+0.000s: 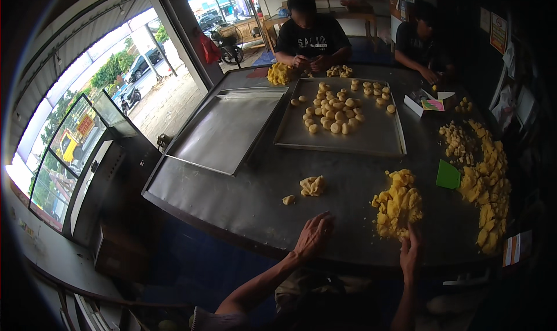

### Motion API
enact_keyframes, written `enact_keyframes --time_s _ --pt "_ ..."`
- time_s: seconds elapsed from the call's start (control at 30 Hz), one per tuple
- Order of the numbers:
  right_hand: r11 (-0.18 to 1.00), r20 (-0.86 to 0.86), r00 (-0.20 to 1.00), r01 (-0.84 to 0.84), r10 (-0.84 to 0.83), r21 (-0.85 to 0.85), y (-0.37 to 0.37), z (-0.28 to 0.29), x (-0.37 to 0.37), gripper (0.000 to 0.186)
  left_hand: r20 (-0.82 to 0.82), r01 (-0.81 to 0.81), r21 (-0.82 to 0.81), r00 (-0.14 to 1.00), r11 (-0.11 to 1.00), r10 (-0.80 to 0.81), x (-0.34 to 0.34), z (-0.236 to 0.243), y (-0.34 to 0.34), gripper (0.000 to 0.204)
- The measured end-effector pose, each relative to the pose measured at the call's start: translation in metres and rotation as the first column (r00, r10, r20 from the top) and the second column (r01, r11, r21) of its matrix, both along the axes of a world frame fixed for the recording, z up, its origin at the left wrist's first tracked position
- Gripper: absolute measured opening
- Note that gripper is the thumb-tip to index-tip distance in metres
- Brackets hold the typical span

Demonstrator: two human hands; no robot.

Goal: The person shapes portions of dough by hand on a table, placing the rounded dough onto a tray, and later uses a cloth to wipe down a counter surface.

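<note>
You see a yellow mound (397,206) and a pale cream dough lump (312,186); your tabletop (345,215) is dark grey, the scraper (448,174) green, the trays (226,130) silvery, the balls (335,111) pale gold, a co-worker's shirt (313,33) black with pale lettering.

Daylight from wide opening (174,78) at left, corrugated awning (64,38) outside. Dark-framed glass panes (67,142) lower left. Blue floor (188,255). Metal-topped table (194,194) mid-room, wooden table (362,16) at back. Right wall (469,32) dark, orange-bordered poster (498,33) on it.
</note>
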State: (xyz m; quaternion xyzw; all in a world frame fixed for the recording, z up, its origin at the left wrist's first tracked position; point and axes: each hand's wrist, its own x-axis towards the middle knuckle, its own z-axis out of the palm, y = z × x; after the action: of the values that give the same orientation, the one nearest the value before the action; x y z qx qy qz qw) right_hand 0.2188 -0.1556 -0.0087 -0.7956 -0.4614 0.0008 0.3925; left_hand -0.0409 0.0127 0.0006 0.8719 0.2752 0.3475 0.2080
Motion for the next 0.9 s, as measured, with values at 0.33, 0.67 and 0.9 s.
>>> enact_keyframes --time_s 0.33,0.67,0.9 --pt "0.987 0.141 0.990 0.036 -0.014 -0.154 0.013 0.018 -0.005 0.022 -0.201 -0.262 0.212 0.931 0.941 0.305 0.045 -0.012 0.049 0.018" --pt "0.949 0.015 0.994 0.104 -0.105 -0.296 0.005 0.020 -0.015 0.042 -0.426 0.147 -0.204 0.877 0.968 -0.223 -0.019 0.010 0.017 0.025" --pt "0.982 0.040 0.998 -0.041 0.049 -0.186 0.015 0.017 0.005 0.033 0.002 -0.336 0.022 0.942 0.942 0.336 -0.010 0.068 0.078 0.035"
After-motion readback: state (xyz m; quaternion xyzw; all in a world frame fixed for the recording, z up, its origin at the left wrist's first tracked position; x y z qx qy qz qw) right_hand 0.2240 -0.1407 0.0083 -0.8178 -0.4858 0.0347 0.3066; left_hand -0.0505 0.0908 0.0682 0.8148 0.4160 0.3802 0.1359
